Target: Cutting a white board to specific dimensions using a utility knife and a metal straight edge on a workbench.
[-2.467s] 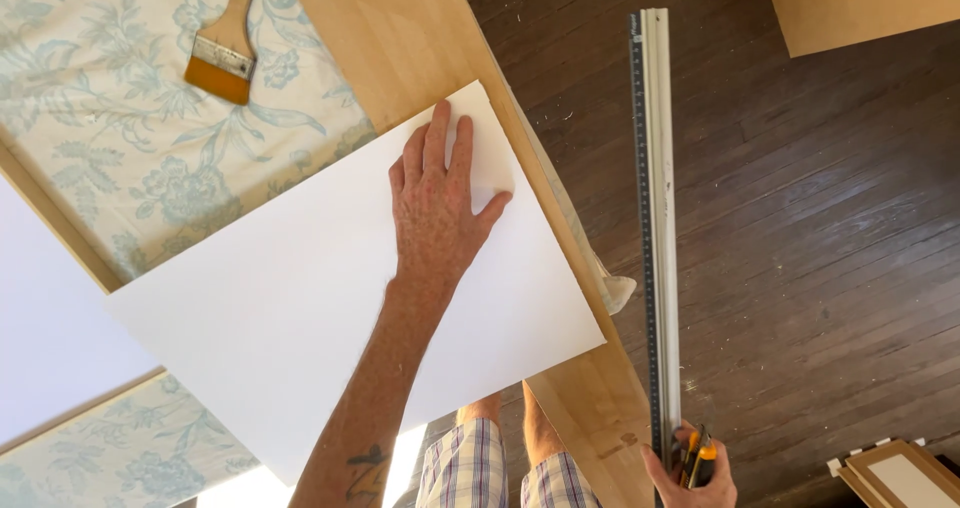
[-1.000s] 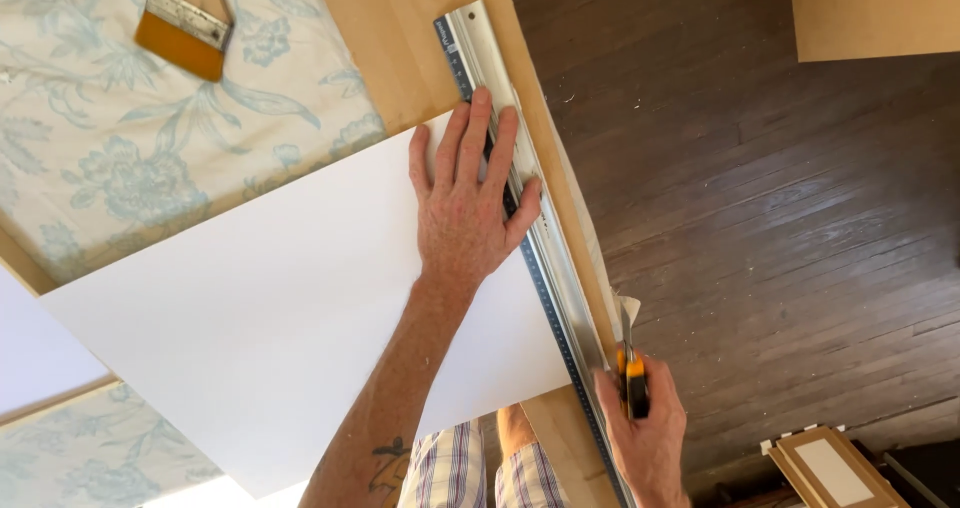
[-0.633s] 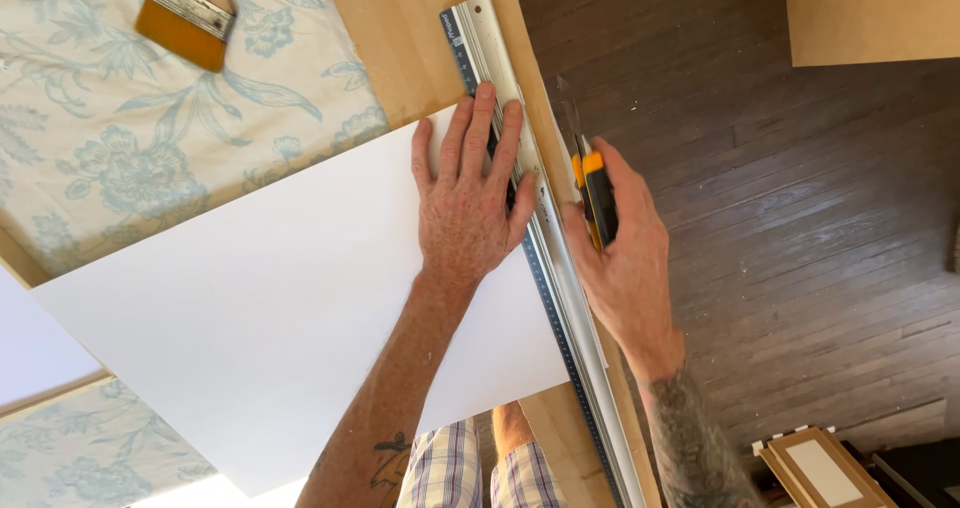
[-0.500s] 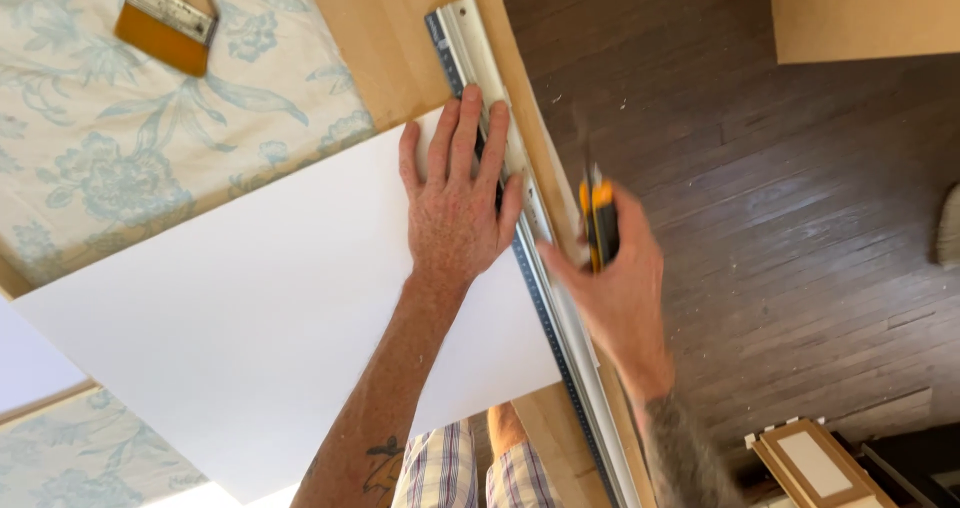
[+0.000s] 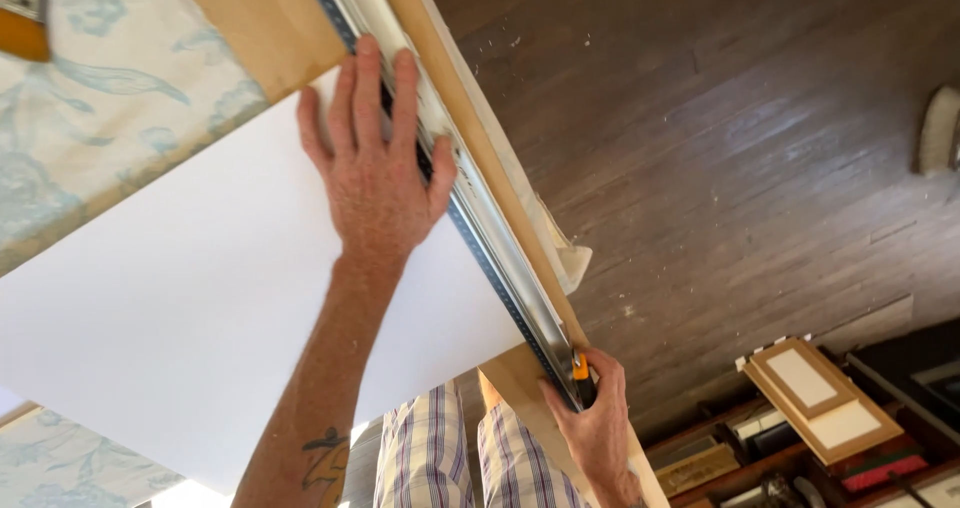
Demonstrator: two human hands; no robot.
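Moved: right hand (image 5: 597, 423) has slid the knife from mid-ruler back to the ruler's near end; left hand hasn't budged.
Right hand: fingers wrapped tight round the orange-and-black utility knife (image 5: 580, 373), right against the ruler's outer edge.
Left hand (image 5: 378, 173): flat, fingers spread, pinning the metal ruler (image 5: 480, 223).
White board (image 5: 230, 288): under the ruler, its edge along it.
Wooden tabletop (image 5: 262, 30): beneath the ruler and board.
Paintbrush (image 5: 22, 18): well away from the ruler, on floral cloth.
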